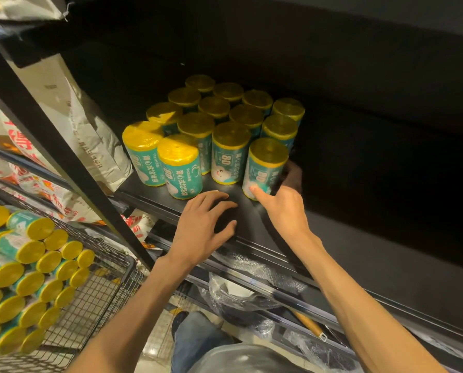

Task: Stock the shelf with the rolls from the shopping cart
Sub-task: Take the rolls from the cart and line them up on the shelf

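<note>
Shelf (252, 224): rolls (225, 125) are stood upright in rows toward its left end, the nearest close to the front edge. Front-right roll (265, 168) is gripped low by the right hand (284, 208), thumb in front, fingers wrapped behind. Left hand (200, 227) is held over the front edge, fingers spread and empty. Cart (101, 292): further rolls are stacked on their sides at lower left.

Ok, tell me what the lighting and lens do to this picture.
Head view: the shelf recess falls into near-black shadow to the right and back; the front rolls catch bright glare on their yellow tops; the wide lens bends the black upright and shelf rails; the cart rolls at the left edge look soft.
</note>
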